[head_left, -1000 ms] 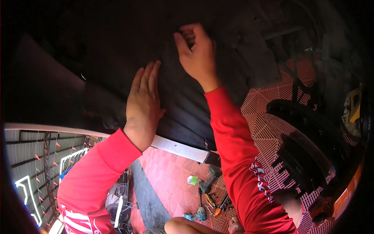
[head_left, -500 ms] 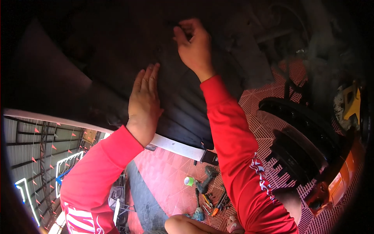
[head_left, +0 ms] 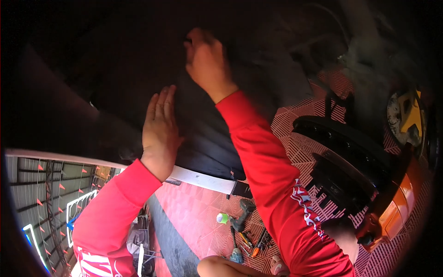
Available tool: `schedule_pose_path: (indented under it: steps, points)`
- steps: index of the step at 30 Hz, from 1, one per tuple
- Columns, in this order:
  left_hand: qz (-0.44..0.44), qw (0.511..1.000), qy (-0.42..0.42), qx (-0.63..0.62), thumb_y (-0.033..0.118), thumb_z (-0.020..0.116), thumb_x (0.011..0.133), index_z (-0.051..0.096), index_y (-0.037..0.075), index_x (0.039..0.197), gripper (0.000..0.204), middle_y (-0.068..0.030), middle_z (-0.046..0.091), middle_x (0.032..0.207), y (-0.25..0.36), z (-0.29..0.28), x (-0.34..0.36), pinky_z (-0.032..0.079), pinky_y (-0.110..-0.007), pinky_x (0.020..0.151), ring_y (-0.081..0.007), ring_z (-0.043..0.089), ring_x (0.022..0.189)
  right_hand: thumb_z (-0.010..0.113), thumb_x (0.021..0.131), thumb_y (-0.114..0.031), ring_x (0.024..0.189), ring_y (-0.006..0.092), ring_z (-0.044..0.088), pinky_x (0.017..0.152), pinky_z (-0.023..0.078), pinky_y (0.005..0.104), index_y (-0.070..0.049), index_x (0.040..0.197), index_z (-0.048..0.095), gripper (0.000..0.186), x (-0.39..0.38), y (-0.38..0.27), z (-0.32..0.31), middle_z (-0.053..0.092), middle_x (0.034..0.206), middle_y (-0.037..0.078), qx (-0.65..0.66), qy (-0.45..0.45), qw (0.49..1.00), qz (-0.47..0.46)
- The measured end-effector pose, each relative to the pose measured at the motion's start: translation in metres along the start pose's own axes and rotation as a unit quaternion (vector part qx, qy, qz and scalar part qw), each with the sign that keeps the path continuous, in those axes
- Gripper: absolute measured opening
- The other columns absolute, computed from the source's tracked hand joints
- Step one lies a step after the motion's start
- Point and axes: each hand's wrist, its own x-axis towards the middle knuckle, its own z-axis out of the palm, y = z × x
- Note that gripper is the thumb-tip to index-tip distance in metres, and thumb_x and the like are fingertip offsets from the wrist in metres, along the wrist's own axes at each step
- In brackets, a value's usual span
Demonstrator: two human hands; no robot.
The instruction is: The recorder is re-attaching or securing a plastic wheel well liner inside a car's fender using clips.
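Observation:
Above me spreads a dark lining panel [head_left: 203, 143] of a car, its upper part lost in shadow. My left hand [head_left: 159, 129] lies flat against it, with straight fingers pointing upward. Higher up and to the right, my right hand [head_left: 208, 64] is raised to the panel with its fingers bent and drawn together. Whatever these fingers may hold is hidden in the dark. A pale strip [head_left: 203, 179] edges the panel below my left hand.
To the right are a brake disc with a yellow caliper [head_left: 410, 113], a black curved part [head_left: 337, 143] and an orange body part [head_left: 401, 203]. On the patterned floor lie a cordless drill [head_left: 242, 216], a green-and-white cup-like item [head_left: 222, 218] and several hand tools [head_left: 258, 242].
My right hand has shifted left along the panel, closer to above my left hand, its fingers still bent. The left hand stays flat, while the whole view has tilted slightly.

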Motion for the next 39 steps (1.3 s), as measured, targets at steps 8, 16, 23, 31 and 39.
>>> schedule_pose_path:
  steps: [8,16,23,31,39]
  points:
    - [-0.018,0.999,-0.039,0.014,0.059,0.079,0.072,0.038,-0.008,0.151,0.112,-0.0135,0.019,0.168,0.004,-0.018,0.001,0.018,-0.041,0.127,-0.0238,0.023,0.154,0.067,0.095,-0.009,0.085,0.0347,0.068,0.076,0.053,0.0426,0.000,0.107,0.058,0.018,-0.032,0.031,-0.002,0.068,0.095,0.018,0.157,0.145,0.968,0.135]
    - [-0.092,0.988,-0.117,0.035,0.060,0.065,0.088,0.071,0.023,0.130,0.057,-0.0192,0.038,0.160,0.047,-0.061,0.039,0.023,-0.064,0.118,-0.0345,0.035,0.148,0.058,0.100,-0.007,0.096,0.0336,0.062,0.087,0.048,0.0418,0.003,0.117,0.050,0.022,-0.105,0.076,0.019,0.061,0.102,0.021,0.109,0.242,0.921,0.284]
    - [0.030,0.979,-0.036,-0.200,0.028,0.067,0.092,0.061,0.023,0.132,0.040,-0.0073,0.072,0.112,0.047,-0.109,0.127,0.058,-0.048,0.082,-0.0281,0.071,0.105,0.067,0.096,-0.013,0.107,0.0260,0.058,0.096,0.045,0.0387,0.001,0.122,0.049,0.035,-0.115,0.106,0.034,0.059,0.115,0.015,0.223,0.228,0.904,0.285]
    - [-0.152,0.728,0.028,-0.668,0.029,0.072,0.086,0.075,0.003,0.097,0.028,-0.0199,0.074,0.108,0.096,-0.044,0.189,0.058,-0.048,0.089,-0.0418,0.070,0.105,0.071,0.091,-0.006,0.109,0.0162,0.059,0.094,0.048,0.0320,0.001,0.126,0.054,0.040,-0.114,0.116,-0.018,0.062,0.117,0.008,0.469,0.212,0.809,0.283]
    - [-0.067,0.805,0.218,-0.548,0.018,0.071,0.085,0.077,0.005,0.089,0.015,-0.0173,0.069,0.120,0.094,-0.030,0.201,0.056,-0.047,0.094,-0.0383,0.067,0.109,0.070,0.091,-0.005,0.099,0.0197,0.058,0.085,0.050,0.0333,0.005,0.134,0.049,0.049,-0.073,0.134,-0.074,0.051,0.124,0.014,0.129,0.319,0.899,0.271]
